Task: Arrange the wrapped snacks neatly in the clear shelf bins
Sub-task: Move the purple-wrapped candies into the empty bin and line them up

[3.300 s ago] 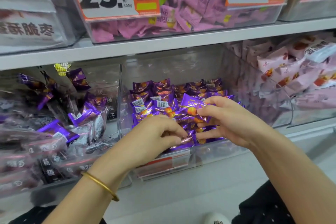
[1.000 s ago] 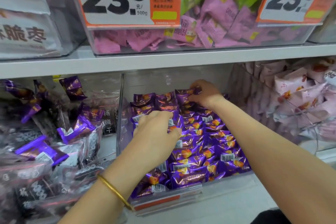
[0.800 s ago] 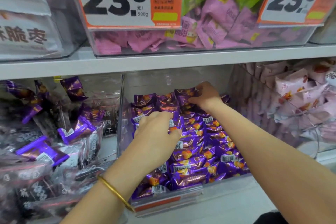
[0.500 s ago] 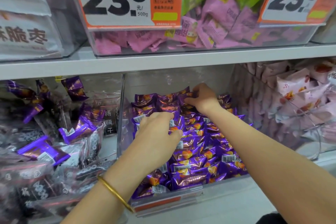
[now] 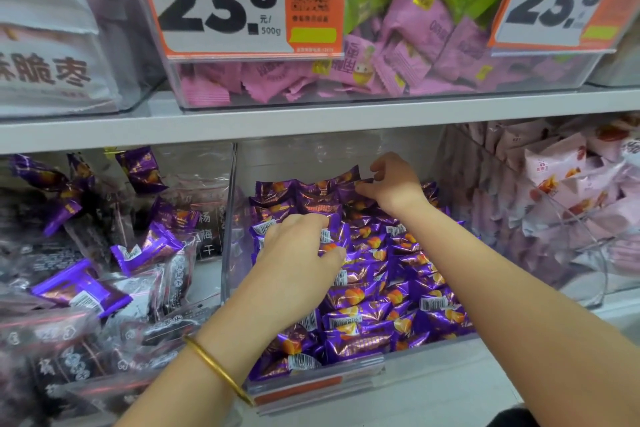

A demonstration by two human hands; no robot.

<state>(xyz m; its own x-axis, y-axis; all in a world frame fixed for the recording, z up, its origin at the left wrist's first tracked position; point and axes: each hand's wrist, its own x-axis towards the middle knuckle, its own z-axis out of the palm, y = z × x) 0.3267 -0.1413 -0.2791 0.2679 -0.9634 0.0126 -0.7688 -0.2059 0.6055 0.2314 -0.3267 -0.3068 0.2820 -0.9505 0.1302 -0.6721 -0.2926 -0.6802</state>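
Observation:
A clear shelf bin (image 5: 231, 218) on the lower shelf holds several purple wrapped snacks (image 5: 398, 305) with orange pictures, laid in rough rows. My left hand (image 5: 298, 253), a gold bangle on its wrist, lies palm down on the snacks at the bin's left middle, fingers curled over their tops. My right hand (image 5: 394, 184) reaches to the back row and pinches the edge of a purple snack (image 5: 346, 180) between thumb and fingertips. What lies under my left palm is hidden.
To the left, a bin (image 5: 104, 270) holds dark and purple packets in a loose heap. A bin of pale pink packets (image 5: 561, 191) stands to the right. The upper shelf (image 5: 311, 121) carries bins of pink and green packets with 23.8 price cards (image 5: 221, 0).
My right hand went from the front of the bin to the back row and now lifts its fingers slightly there. My left hand slid forward onto the snacks and has stayed.

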